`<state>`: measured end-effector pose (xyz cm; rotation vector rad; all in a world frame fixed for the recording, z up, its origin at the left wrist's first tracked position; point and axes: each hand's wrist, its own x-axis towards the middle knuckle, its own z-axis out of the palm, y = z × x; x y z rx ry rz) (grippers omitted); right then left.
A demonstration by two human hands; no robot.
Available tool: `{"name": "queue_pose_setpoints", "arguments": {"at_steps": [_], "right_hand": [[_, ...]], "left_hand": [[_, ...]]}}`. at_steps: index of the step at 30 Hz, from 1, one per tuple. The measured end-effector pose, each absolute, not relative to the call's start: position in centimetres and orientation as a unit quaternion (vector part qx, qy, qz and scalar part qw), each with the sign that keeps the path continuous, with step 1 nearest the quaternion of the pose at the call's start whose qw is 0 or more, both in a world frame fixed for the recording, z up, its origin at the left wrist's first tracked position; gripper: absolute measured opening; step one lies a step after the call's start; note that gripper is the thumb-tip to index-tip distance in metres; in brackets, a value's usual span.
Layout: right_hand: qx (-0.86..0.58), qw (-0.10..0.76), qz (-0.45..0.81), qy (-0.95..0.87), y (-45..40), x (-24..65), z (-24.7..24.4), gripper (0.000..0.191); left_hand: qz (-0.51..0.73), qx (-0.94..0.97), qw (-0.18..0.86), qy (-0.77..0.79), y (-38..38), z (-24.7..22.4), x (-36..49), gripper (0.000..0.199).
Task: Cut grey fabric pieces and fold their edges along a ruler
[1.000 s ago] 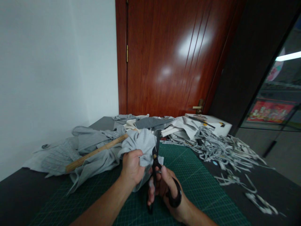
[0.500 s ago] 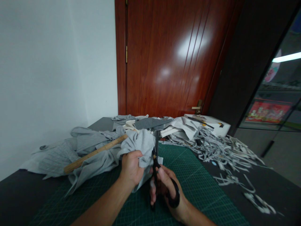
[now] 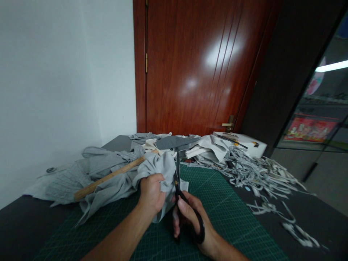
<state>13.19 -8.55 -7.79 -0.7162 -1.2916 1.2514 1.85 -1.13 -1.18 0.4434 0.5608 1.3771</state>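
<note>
Bunched grey fabric [image 3: 159,165] is gripped in my left hand [image 3: 152,192], above the green cutting mat [image 3: 214,199]. Black-handled scissors [image 3: 177,183] are held in my right hand [image 3: 193,217], their blades pointing away from me along the right edge of the fabric. The blades look nearly closed. A loose flap of the fabric hangs behind and below the scissors, between both hands. To the left, a wooden ruler [image 3: 108,178] lies across more grey cloth.
Grey garments [image 3: 67,179] lie on the dark table at the left. Thin fabric strips [image 3: 252,174] are heaped at the right, beside a white box [image 3: 255,145]. Pale folded cloth [image 3: 210,146] rests at the back. A wooden door [image 3: 187,65] stands behind the table.
The scissors and my right hand have shifted slightly left, and the blades and handles have come closer together. My left hand has stayed almost in place on the fabric.
</note>
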Motion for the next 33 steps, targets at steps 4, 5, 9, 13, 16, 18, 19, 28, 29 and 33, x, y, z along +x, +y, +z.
{"name": "queue_pose_setpoints", "arguments": {"at_steps": [4,5,9,13,16,18,19,28,29,33], "right_hand": [[-0.305,0.55,0.513,-0.585,-8.7,13.2,-7.8,0.054],[-0.303,0.547,0.512,-0.588,-8.7,13.2,-7.9,0.054],[-0.299,0.54,0.523,-0.588,-8.7,13.1,-8.1,0.054],[-0.3,0.538,0.522,-0.591,-8.9,13.1,-7.9,0.053],[-0.303,0.537,0.513,-0.597,-9.0,13.2,-7.7,0.053],[-0.306,0.535,0.508,-0.602,-9.0,13.2,-7.6,0.053],[-0.306,0.534,0.507,-0.603,-9.0,13.2,-7.6,0.053],[-0.309,0.533,0.519,-0.593,-8.8,13.0,-7.9,0.056],[-0.309,0.532,0.521,-0.591,-8.8,13.0,-7.9,0.056],[-0.311,0.53,0.524,-0.59,-8.8,13.1,-7.8,0.055]], "left_hand": [[0.645,0.204,0.689,0.26,-0.7,-1.4,1.7,0.051],[0.643,0.203,0.693,0.257,-0.6,-1.4,1.6,0.05],[0.607,0.182,0.736,0.239,-0.5,-1.0,1.2,0.038],[0.612,0.177,0.735,0.232,-0.7,-0.3,1.1,0.029],[0.642,0.192,0.705,0.23,-0.8,0.0,1.1,0.031],[0.649,0.205,0.694,0.235,-0.8,0.0,1.2,0.034],[0.651,0.21,0.688,0.242,-0.8,0.0,1.2,0.035],[0.709,0.211,0.615,0.275,-0.7,-1.1,2.2,0.04],[0.712,0.215,0.61,0.274,-0.6,-1.3,2.3,0.041],[0.719,0.24,0.596,0.263,-0.4,-1.8,2.3,0.045]]}}
